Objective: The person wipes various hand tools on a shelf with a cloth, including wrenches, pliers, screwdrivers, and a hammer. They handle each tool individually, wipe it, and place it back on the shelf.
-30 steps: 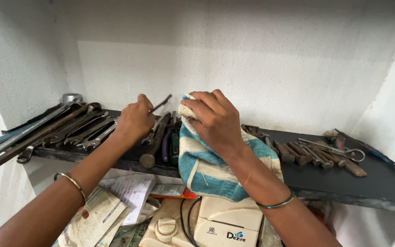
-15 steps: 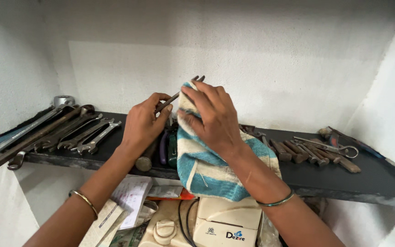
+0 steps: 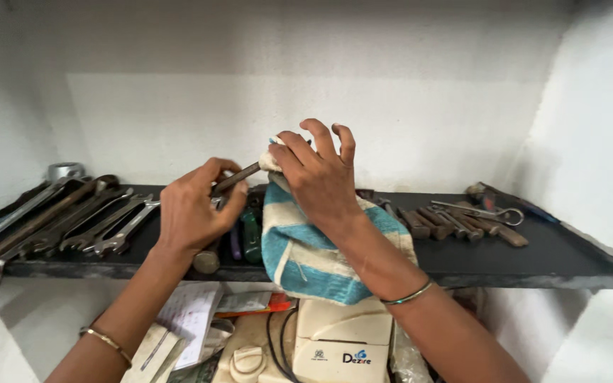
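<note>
A long dark shelf (image 3: 548,259) runs across a pale plastered alcove, its surface matte and dusty. Over its front edge, near the middle, hangs a woven cloth (image 3: 317,252) striped teal and cream, soft and creased. Below the shelf sits a cream plastic appliance (image 3: 342,344) with a small blue and orange label on its front and a black cord looped beside it; left of it lie white printed papers (image 3: 189,315) and a flat orange packet (image 3: 260,305). On the left of the shelf lie long grey steel spanners (image 3: 86,220), side by side; on the right a row of rusty brown metal tools (image 3: 455,223). The right hand (image 3: 321,177) is curled around the cloth's bunched top, pressing it over the tip of a thin dark metal tool (image 3: 239,177). The left hand (image 3: 196,209) pinches that tool's other end, fingers closed, just above the shelf.
</note>
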